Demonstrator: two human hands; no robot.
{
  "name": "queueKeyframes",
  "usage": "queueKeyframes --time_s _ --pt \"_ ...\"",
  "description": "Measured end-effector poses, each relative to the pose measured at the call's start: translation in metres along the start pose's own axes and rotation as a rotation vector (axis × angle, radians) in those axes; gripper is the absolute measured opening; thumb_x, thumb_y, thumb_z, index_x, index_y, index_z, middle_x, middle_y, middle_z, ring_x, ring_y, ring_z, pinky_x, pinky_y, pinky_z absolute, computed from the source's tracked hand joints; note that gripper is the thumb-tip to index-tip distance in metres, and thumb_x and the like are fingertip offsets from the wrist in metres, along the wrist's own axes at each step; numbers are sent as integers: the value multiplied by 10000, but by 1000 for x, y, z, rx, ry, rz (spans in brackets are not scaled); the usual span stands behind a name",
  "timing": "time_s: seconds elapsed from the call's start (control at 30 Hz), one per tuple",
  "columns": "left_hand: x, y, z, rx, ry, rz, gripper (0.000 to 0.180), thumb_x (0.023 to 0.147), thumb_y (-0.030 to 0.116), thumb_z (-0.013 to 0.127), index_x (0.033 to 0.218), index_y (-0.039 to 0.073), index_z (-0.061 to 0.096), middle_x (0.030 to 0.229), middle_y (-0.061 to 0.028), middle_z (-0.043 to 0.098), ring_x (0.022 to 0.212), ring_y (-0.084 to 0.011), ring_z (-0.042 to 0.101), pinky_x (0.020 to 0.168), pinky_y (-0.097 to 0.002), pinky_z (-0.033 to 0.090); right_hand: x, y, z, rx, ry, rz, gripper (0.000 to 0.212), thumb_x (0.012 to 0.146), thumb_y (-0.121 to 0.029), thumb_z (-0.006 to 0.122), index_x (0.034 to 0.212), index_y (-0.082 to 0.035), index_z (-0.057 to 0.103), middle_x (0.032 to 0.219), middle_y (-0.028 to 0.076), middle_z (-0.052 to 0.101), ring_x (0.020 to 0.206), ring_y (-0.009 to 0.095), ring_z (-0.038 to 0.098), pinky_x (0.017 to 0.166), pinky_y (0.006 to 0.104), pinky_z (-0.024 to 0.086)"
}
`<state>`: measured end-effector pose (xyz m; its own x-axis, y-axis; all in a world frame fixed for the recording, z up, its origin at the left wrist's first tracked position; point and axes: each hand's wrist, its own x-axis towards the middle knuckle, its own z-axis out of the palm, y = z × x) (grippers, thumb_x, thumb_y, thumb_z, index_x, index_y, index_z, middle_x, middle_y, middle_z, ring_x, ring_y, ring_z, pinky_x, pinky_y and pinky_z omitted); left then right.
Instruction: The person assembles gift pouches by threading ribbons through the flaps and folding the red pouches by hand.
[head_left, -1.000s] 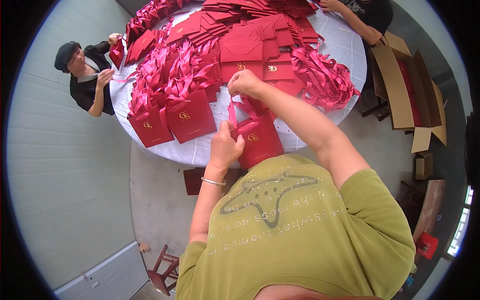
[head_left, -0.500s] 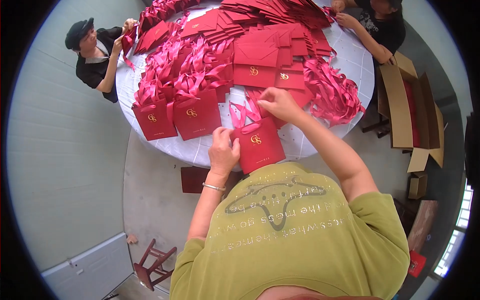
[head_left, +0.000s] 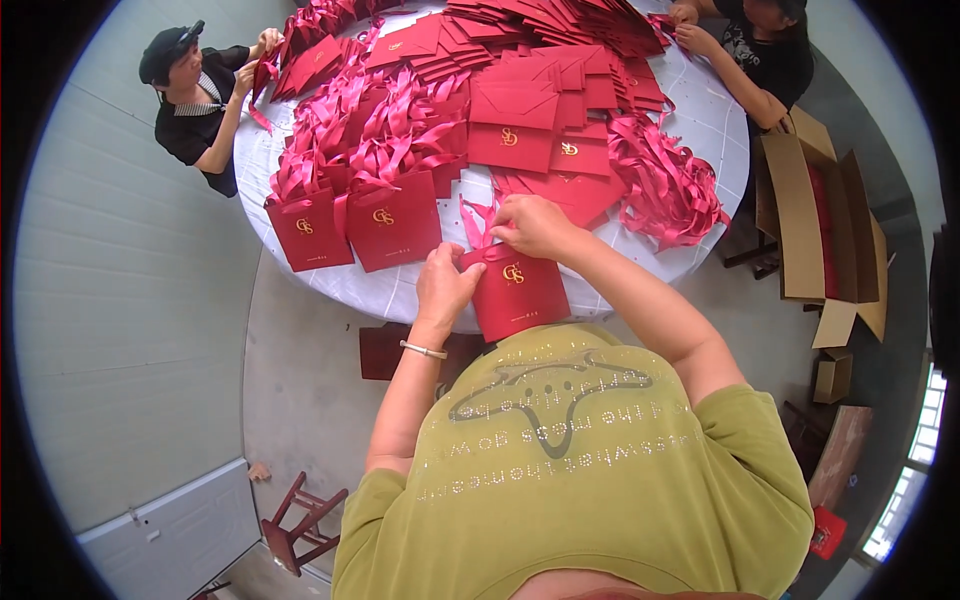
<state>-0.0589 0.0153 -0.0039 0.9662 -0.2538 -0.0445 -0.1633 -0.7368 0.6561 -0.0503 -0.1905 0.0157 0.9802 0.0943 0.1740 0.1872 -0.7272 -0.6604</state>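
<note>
While the left hand [head_left: 446, 287] pinches the red paper gift bag [head_left: 521, 300] at its upper left corner, the right hand [head_left: 537, 226] curls over the mouth, nearer the pink ribbon handle [head_left: 477, 221]; whether its fingertips grip this cannot be told. The mouth runs left to right, the pink ribbon handle pointing away from the green shirt [head_left: 590, 470]; ribboned bags [head_left: 394, 230] stand farther left.

Part of red bag [head_left: 520, 300]'s top edge covered by right hand [head_left: 535, 226]; grip on ribbon [head_left: 477, 226] can't be confirmed. Co-worker [head_left: 768, 62], flat bag pile [head_left: 560, 24] cropped by top edge.
</note>
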Motion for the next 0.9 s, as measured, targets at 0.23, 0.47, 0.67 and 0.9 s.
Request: queueKeyframes --time_s 0.23,0.47,0.67,0.9 --pt "4 -1 2 -112 -34 47 373 707 200 800 977 18 617 980 -158 663 928 -332 644 803 -411 514 34 -2 20 -211 -536 278 371 759 -404 708 812 -37 729 781 227 668 777 376 675 698 470 511" --pt "4 -15 16 -184 37 116 321 719 117 793 978 24 628 899 -107 686 724 -215 640 694 -337 517 24 6 44 -23 -282 111 343 732 -338 754 786 -2 720 733 232 653 688 334 673 635 422 514" --pt "9 -17 18 -178 -22 138 329 716 94 790 991 26 622 861 -73 672 621 -124 573 608 -308 499 20 16 56 107 -175 159 236 728 -286 748 766 -54 732 725 198 661 709 350 669 671 443 523" --pt "9 -33 32 -593 -128 -195 295 784 101 761 1006 -5 597 887 -101 695 776 -163 658 703 -303 525 9 -9 22 13 10 114 312 769 -334 725 860 -36 728 906 169 688 851 335 669 754 430 523"
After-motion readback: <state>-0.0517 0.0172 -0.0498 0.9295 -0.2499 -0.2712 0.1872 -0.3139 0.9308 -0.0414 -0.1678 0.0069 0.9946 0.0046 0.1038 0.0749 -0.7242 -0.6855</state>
